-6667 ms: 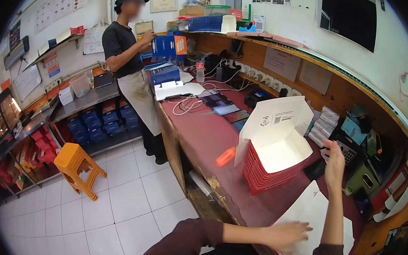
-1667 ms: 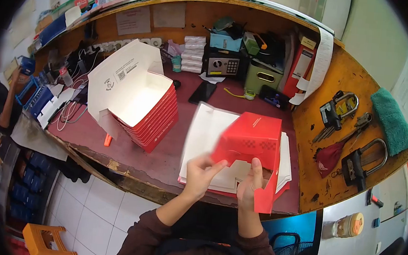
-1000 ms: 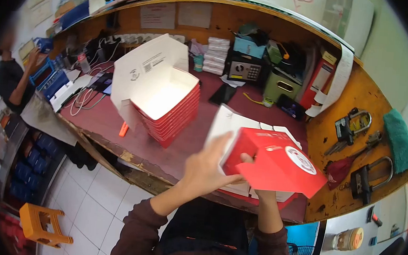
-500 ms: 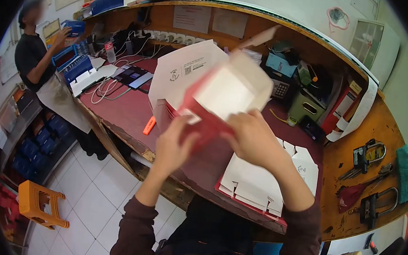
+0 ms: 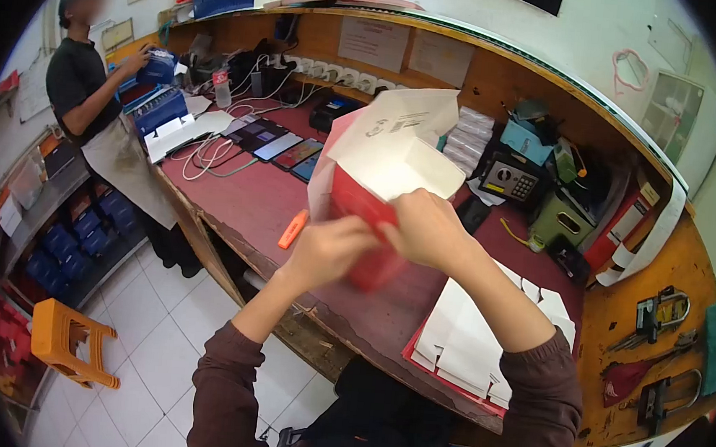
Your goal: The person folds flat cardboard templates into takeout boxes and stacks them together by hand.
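Observation:
A red cardboard box [image 5: 358, 197] with a white inside is held up over the table, tilted and blurred at its lower end. My right hand [image 5: 426, 229] grips its near edge, thumb on the red side. My left hand [image 5: 331, 251] is closed at the red side below, its fingertips smeared by motion. Above the box rises a white printed flap [image 5: 421, 115]; whether it belongs to this box or one behind, I cannot tell. Near my right forearm lies a stack of flat white-and-red box blanks [image 5: 458, 336]. An orange cutter [image 5: 293, 228] rests left of the box.
Several phones [image 5: 276, 146] and cables lie at the back left. A safe [image 5: 508, 181], a green bin [image 5: 565, 214] and a tape measure [image 5: 535, 242] stand at the right. Padlocks [image 5: 655, 398] lie on the side board. A co-worker [image 5: 91, 85] holds a blue box at the left.
The box has been lowered and turned more upright. My left hand has moved right and closed in on its red side. The view has shifted slightly.

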Available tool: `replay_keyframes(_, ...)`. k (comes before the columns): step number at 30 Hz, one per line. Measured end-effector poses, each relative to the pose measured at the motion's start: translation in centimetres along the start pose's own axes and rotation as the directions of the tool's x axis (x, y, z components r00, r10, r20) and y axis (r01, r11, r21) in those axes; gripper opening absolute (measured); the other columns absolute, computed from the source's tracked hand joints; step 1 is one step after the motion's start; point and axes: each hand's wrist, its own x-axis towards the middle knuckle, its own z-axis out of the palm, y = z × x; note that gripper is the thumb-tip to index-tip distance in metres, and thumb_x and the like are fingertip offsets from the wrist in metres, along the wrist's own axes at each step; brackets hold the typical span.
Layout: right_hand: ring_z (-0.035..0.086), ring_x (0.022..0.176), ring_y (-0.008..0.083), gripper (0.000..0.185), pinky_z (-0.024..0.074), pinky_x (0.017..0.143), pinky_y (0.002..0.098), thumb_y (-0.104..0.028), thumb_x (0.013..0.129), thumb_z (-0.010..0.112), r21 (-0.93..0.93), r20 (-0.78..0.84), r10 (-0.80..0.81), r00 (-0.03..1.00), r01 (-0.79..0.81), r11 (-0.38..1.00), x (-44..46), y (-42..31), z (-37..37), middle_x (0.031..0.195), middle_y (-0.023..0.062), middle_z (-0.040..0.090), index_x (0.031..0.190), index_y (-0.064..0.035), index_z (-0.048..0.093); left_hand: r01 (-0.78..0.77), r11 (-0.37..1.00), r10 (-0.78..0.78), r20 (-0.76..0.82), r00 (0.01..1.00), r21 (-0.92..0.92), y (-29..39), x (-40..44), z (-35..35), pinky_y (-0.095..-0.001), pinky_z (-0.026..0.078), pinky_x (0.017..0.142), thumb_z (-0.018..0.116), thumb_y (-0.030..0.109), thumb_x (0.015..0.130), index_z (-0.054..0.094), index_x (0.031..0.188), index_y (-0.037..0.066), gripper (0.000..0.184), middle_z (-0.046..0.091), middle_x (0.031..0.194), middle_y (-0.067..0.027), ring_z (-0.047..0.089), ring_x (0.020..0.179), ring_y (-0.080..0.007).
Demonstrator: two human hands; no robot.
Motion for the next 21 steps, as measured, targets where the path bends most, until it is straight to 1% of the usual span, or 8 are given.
replay_keyframes(3,0.061,0.062,0.0339,0.019,0.0502,0.058,0.038,-0.018,0.066,0.062,-0.08,-0.029,0.032,0.999,-0.035,0.996,0.0,-0.8,0.7,0.066,0.0206,0.06,0.063,0.0013,0.061,-0.002,0.999,0.003,0.013,1.0,-0.034,-0.1,0.2,0.3,-0.0276,0.045,0.049,0.059,0.0,0.066,0.062,0.079,0.007,0.016,0.057,0.076,-0.0023,0.058,0.061,-0.0185)
replay_keyframes(5,0.061,0.063,0.033,0.016,0.0503,0.058,0.0375,-0.016,0.065,0.061,-0.161,0.019,-0.056,0.998,0.058,0.985,0.1,-0.5,2.1,0.066,0.0191,0.06,0.064,0.0003,0.062,0.031,0.999,-0.033,0.068,0.997,0.029,-0.5,-0.1,-0.2,-0.0299,0.045,0.049,0.059,0.002,0.065,0.061,0.076,0.006,0.012,0.058,0.077,-0.0042,0.058,0.062,-0.0217)
replay_keyframes(9,0.059,0.069,0.0353,0.026,0.0479,0.065,0.0411,-0.025,0.075,0.058,-0.194,0.25,-0.047,0.967,0.098,0.976,1.3,0.0,0.4,0.069,0.02,0.06,0.066,-0.0003,0.062,0.015,0.999,-0.016,-0.006,1.0,-0.044,-0.2,0.0,0.2,-0.0304,0.045,0.049,0.057,0.007,0.069,0.058,0.074,0.009,0.005,0.054,0.074,-0.0021,0.057,0.063,-0.0191)
replay_keyframes(11,0.059,0.07,0.036,0.029,0.0474,0.066,0.0418,-0.025,0.078,0.056,-0.069,0.361,0.008,0.933,0.018,0.997,3.1,0.5,-0.3,0.071,0.0202,0.06,0.068,0.0013,0.062,0.046,0.998,-0.046,0.012,0.999,-0.03,0.2,0.0,0.2,-0.0305,0.045,0.049,0.057,0.008,0.07,0.058,0.077,0.01,0.008,0.053,0.075,-0.0018,0.058,0.063,-0.0181)
replay_keyframes(13,0.059,0.071,0.0366,0.027,0.0466,0.068,0.0431,-0.023,0.078,0.054,0.0,0.315,0.008,0.949,-0.009,1.0,3.9,-0.3,0.0,0.072,0.0213,0.06,0.071,0.0029,0.061,0.038,0.999,-0.037,0.038,0.999,-0.004,0.4,-0.2,0.2,-0.0306,0.046,0.049,0.055,0.007,0.07,0.057,0.08,0.01,0.011,0.053,0.076,-0.0028,0.058,0.065,-0.019)
replay_keyframes(15,0.059,0.071,0.0363,0.023,0.0476,0.067,0.0426,-0.019,0.076,0.054,-0.128,0.113,-0.032,0.993,0.046,0.991,4.2,-0.2,1.7,0.072,0.0213,0.06,0.071,0.0024,0.061,0.012,1.0,-0.012,0.07,0.997,-0.009,0.5,-0.3,0.5,-0.0307,0.046,0.05,0.054,0.006,0.07,0.057,0.084,0.01,0.014,0.053,0.077,-0.0038,0.058,0.066,-0.0199)
replay_keyframes(19,0.062,0.071,0.0305,0.013,0.051,0.063,0.0374,-0.011,0.066,0.058,-0.208,0.013,-0.022,1.0,0.024,0.978,3.3,-1.2,1.0,0.072,0.018,0.062,0.072,-0.0014,0.063,0.159,0.911,-0.186,0.033,0.982,0.379,-1.1,-0.4,0.6,-0.0295,0.047,0.05,0.049,0.006,0.07,0.053,0.088,0.006,0.019,0.051,0.093,-0.0074,0.056,0.074,-0.022)
replay_keyframes(21,0.062,0.071,0.0303,0.013,0.051,0.063,0.0376,-0.011,0.066,0.058,-0.203,0.024,0.028,0.999,-0.022,0.979,3.4,-1.3,1.2,0.073,0.0178,0.062,0.073,-0.0011,0.063,0.131,0.901,-0.157,0.028,0.987,0.413,-0.8,0.1,0.9,-0.0292,0.047,0.049,0.049,0.007,0.07,0.053,0.086,0.006,0.017,0.051,0.095,-0.007,0.056,0.075,-0.0214)
